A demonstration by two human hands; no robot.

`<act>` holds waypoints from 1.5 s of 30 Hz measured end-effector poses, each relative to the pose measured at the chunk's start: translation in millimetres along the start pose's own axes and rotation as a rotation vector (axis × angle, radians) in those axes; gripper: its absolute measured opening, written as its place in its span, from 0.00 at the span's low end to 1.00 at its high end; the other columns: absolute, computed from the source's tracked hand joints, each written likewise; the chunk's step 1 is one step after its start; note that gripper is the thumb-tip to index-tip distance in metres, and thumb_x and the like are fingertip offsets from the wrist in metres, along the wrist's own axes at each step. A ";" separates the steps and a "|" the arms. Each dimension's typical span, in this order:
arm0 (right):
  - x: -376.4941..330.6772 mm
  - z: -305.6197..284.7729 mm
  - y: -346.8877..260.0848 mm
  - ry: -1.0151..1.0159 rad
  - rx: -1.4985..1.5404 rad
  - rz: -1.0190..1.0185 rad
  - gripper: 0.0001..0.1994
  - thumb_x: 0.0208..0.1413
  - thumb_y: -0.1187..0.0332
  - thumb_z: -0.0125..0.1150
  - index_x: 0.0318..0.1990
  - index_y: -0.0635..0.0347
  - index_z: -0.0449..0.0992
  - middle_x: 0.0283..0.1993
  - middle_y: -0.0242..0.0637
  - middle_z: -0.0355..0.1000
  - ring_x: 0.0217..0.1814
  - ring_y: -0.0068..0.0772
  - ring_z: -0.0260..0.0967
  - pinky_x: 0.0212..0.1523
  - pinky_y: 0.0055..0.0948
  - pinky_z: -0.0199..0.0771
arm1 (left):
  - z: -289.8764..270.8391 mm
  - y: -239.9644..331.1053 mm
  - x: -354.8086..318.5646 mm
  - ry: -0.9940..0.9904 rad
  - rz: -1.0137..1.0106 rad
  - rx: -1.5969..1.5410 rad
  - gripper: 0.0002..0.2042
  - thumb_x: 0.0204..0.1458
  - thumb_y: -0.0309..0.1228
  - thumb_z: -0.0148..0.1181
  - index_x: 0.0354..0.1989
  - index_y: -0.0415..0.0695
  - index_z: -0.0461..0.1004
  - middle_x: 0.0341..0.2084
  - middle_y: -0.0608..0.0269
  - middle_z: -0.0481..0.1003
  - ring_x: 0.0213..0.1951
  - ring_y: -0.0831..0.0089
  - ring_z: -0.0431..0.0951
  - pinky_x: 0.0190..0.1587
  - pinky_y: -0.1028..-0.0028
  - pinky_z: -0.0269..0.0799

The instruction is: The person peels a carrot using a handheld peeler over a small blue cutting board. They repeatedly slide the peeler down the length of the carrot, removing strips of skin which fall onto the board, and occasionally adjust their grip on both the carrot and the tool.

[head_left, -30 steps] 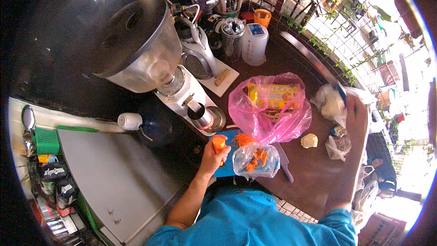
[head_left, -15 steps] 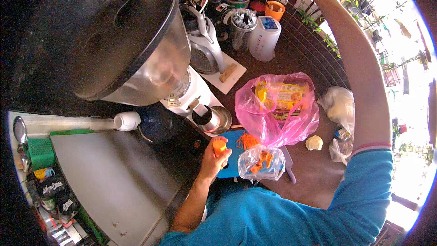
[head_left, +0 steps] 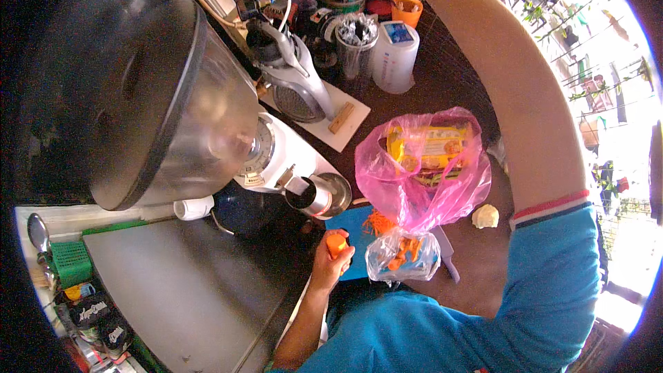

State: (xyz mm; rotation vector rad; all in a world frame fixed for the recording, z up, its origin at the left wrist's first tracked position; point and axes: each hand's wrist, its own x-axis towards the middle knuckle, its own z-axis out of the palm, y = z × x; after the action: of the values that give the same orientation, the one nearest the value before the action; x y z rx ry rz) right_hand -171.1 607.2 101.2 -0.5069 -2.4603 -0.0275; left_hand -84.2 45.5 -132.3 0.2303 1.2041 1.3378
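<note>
My left hand (head_left: pixel 330 262) is closed around a thick orange carrot piece (head_left: pixel 337 244), its cut end facing up. It is at the left edge of a blue cutting board (head_left: pixel 351 221). Shredded carrot (head_left: pixel 378 222) lies in a small heap on the board. Beside it a clear plastic bag (head_left: pixel 423 269) holds carrot pieces (head_left: pixel 406 252). A light purple handle-like thing (head_left: pixel 449 261) sticks out to the right of the bag. My right arm (head_left: pixel 514 76) stretches far forward past the upper edge, and the hand itself is cut off from view.
A pink plastic bag (head_left: pixel 428 197) with yellow packets stands beyond the board. At left is a grinder with a large hopper (head_left: pixel 207 110). A white plastic jug (head_left: pixel 395 62), an orange cup (head_left: pixel 407 10) and a pale lump (head_left: pixel 485 217) are also on the counter.
My right arm has reached further forward and left, taking the hand out of the picture. The view has shifted slightly. My left hand still holds the carrot piece.
</note>
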 end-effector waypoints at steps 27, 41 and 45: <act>-52.3 42.1 101.6 -0.277 -0.500 -0.170 0.19 0.48 0.61 0.56 0.48 0.54 0.78 0.50 0.44 0.75 0.53 0.46 0.71 0.52 0.40 0.71 | -3.0 -17.9 11.0 -0.024 0.015 0.074 0.16 0.52 0.20 0.61 0.47 0.48 0.65 0.22 0.71 0.69 0.17 0.84 0.66 0.17 0.83 0.60; -91.2 96.3 33.8 -0.316 -0.576 -0.045 0.16 0.54 0.57 0.54 0.47 0.48 0.79 0.63 0.40 0.61 0.64 0.48 0.56 0.55 0.61 0.60 | 1.7 -7.8 22.4 -0.016 -0.046 0.017 0.15 0.53 0.21 0.61 0.46 0.47 0.66 0.21 0.72 0.68 0.17 0.85 0.64 0.17 0.83 0.60; -95.3 109.7 39.7 -0.252 -0.552 0.046 0.10 0.52 0.54 0.58 0.36 0.42 0.83 0.63 0.30 0.60 0.64 0.44 0.54 0.58 0.57 0.57 | -2.4 -12.1 23.3 -0.017 -0.017 0.063 0.14 0.53 0.22 0.60 0.46 0.48 0.66 0.22 0.72 0.68 0.17 0.85 0.64 0.17 0.83 0.59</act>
State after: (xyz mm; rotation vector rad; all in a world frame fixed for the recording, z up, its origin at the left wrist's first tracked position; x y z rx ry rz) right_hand -149.4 625.7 -46.7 -0.8429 -2.6758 -0.6752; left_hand -83.8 59.8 -154.5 0.2759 1.2325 1.2822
